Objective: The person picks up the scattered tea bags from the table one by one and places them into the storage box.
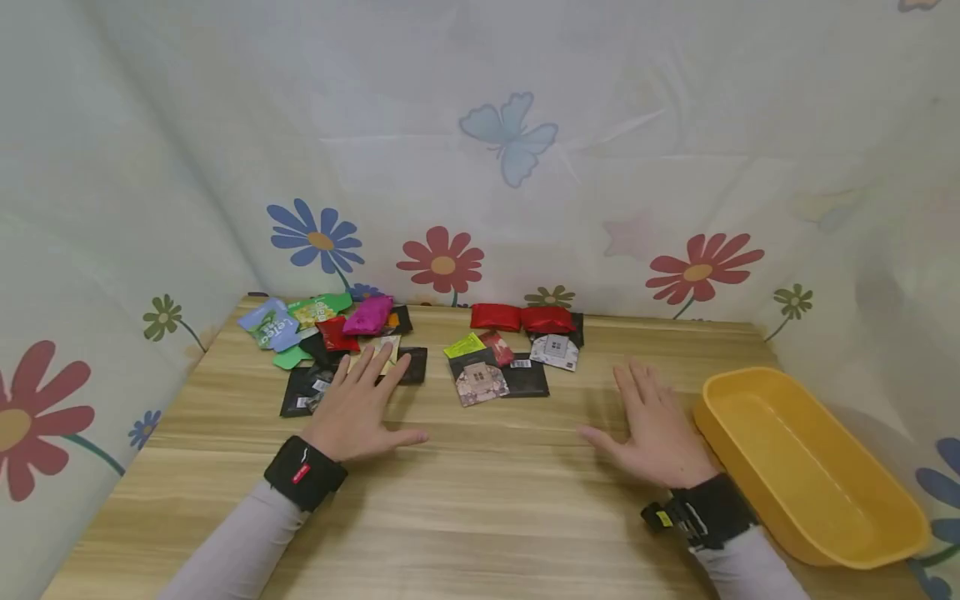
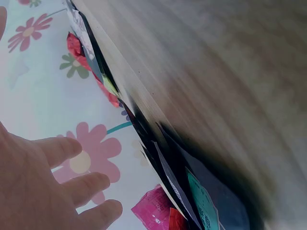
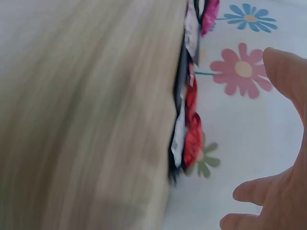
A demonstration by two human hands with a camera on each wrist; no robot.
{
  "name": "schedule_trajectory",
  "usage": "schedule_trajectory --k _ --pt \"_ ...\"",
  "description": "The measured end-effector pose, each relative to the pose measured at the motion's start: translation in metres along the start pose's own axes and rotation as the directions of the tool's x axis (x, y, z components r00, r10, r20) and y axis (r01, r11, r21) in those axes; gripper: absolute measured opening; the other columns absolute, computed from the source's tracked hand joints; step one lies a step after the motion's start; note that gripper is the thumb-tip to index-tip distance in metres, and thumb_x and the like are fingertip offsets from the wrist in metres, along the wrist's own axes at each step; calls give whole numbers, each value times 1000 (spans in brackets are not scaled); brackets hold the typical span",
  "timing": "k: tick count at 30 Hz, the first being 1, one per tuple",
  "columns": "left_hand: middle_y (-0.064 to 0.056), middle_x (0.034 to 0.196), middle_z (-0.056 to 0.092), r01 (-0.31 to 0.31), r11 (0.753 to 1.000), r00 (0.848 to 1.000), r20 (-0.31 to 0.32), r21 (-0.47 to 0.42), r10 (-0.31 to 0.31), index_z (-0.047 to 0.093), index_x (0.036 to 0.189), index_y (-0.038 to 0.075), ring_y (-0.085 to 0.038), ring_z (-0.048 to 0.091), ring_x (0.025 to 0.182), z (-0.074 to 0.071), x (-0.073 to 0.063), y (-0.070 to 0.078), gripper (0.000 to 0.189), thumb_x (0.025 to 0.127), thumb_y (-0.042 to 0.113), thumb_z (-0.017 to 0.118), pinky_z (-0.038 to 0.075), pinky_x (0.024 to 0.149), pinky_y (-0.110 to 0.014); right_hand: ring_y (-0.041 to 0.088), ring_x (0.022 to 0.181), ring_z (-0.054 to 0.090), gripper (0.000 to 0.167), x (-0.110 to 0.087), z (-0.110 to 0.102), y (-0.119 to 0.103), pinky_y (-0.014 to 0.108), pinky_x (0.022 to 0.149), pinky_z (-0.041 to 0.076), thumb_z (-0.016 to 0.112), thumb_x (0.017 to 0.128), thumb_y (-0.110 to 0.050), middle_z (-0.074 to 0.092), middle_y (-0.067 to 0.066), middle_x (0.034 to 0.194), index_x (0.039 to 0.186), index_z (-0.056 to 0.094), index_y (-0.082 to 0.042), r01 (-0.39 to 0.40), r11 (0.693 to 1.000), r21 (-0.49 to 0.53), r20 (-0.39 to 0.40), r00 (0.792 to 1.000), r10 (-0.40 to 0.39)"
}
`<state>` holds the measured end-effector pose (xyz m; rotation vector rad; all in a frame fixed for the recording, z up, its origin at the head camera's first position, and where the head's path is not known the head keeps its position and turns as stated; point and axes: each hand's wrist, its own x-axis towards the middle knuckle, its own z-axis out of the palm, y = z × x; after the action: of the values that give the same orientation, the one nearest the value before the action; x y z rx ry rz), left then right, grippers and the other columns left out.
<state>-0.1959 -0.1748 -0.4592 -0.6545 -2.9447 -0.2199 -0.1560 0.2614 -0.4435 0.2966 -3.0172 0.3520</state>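
Observation:
My left hand (image 1: 354,414), fingers spread and holding nothing, overlaps the left pile of small packets in the head view. That pile has a blue packet (image 1: 272,325), a green packet (image 1: 321,309), a magenta packet (image 1: 368,316), a small red packet (image 1: 337,334) and several black sachets (image 1: 412,365). My right hand (image 1: 658,432) is also spread and holds nothing, beside the yellow basin. Nearest it on the left lies a white patterned sachet (image 1: 555,352), with two shiny red packets (image 1: 496,317) behind. A floral-printed dark sachet (image 1: 480,379) lies between the hands, over another black sachet (image 1: 527,379).
A yellow plastic basin (image 1: 738,379) stands at the right end of the wood-grain table (image 1: 480,500). A white curtain (image 1: 390,167) printed with flowers and a butterfly hangs behind the table and along its sides. A yellow-green packet (image 1: 464,345) lies mid-table.

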Motion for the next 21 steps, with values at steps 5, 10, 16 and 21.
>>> schedule_trajectory --k 5,10,16,21 --pt "-17 171 25 1 1000 1000 -4 -2 -1 32 164 19 -44 25 157 0 1 0 117 75 91 57 19 124 -69 58 149 24 104 -30 -18 20 78 115 21 67 90 -64 22 36 165 159 29 4 7 1000 5 -63 998 -7" --pt "-18 170 26 8 1000 1000 0 3 -8 33 163 17 -45 26 156 -2 1 -2 117 76 90 57 19 124 -69 59 136 36 94 -61 -27 51 75 108 32 81 86 -41 32 42 154 148 38 15 23 999 -48 -143 989 -30" --pt "-17 171 26 20 1000 1000 6 -6 -20 33 163 17 -45 26 156 -5 1 -2 116 76 89 58 19 125 -68 59 115 52 83 -82 -28 77 71 95 45 82 84 -20 48 47 132 139 39 25 -24 996 -87 -126 992 12" --pt "-16 172 23 21 999 1000 16 -27 -21 33 164 17 -44 23 157 -2 1 -3 115 77 87 59 17 125 -68 61 102 60 72 -90 -28 87 70 85 49 73 87 -10 55 48 118 138 38 26 -63 994 -91 -59 997 58"
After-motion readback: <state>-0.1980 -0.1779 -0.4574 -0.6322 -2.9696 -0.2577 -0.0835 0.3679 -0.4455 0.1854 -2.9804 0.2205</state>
